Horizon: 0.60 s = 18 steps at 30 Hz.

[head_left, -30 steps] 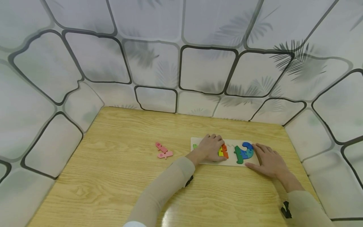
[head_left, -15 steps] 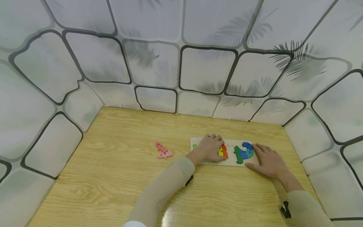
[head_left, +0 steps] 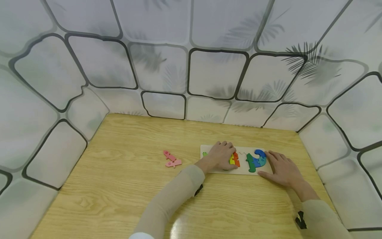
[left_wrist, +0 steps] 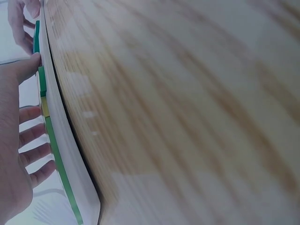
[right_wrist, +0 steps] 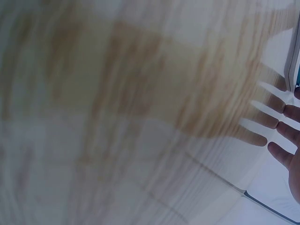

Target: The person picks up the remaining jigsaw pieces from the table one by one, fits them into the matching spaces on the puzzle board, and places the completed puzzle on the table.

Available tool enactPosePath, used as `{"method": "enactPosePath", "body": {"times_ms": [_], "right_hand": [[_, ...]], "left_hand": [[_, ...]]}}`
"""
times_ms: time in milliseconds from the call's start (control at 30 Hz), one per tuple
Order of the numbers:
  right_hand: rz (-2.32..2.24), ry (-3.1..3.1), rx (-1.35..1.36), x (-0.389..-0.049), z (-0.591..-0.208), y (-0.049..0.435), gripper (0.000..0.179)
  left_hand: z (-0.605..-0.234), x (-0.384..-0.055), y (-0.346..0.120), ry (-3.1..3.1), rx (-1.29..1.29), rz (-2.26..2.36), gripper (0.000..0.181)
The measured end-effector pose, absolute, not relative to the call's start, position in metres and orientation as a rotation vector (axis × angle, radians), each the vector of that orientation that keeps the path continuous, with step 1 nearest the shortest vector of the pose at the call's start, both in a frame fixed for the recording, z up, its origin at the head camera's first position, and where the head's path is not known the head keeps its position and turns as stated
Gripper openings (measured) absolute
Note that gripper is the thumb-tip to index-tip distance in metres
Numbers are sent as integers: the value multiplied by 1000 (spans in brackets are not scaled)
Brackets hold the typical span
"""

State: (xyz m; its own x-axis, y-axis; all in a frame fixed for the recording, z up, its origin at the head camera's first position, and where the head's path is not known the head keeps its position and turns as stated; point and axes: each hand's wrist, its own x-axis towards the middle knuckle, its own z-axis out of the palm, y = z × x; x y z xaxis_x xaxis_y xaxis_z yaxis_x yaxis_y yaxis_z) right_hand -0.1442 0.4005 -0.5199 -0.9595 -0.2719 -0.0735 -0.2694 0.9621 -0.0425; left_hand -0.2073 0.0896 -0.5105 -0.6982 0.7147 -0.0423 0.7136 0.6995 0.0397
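A pale wooden puzzle board [head_left: 244, 171] lies on the table, bearing colourful puzzle pieces. My left hand [head_left: 220, 156] rests over its left half, fingers spread above the pieces, thumb at the near side. It covers part of the yellow piece [head_left: 231, 160], beside an orange piece [head_left: 236, 159]; a light green piece [head_left: 205, 154] peeks out at left. In the left wrist view the thumb touches a green piece's edge. My right hand [head_left: 285, 171] lies at the board's right end, fingers extended, near the blue pieces [head_left: 260, 158] and a dark green piece [head_left: 251, 163].
Two pink puzzle pieces [head_left: 170, 155] lie on the wooden table [head_left: 119, 186], left of the board. Patterned walls [head_left: 167, 104] close off the table's back and sides. Both sleeves [head_left: 174, 196] reach in from the near edge.
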Motion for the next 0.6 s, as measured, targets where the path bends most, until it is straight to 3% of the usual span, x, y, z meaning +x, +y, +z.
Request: {"method": "enactPosePath", "body": {"times_ms": [600], "right_hand": [[-47, 3024, -425, -144, -518, 400, 108]], "left_hand": [[-505, -208, 77, 2832, 1211, 40, 80]]}}
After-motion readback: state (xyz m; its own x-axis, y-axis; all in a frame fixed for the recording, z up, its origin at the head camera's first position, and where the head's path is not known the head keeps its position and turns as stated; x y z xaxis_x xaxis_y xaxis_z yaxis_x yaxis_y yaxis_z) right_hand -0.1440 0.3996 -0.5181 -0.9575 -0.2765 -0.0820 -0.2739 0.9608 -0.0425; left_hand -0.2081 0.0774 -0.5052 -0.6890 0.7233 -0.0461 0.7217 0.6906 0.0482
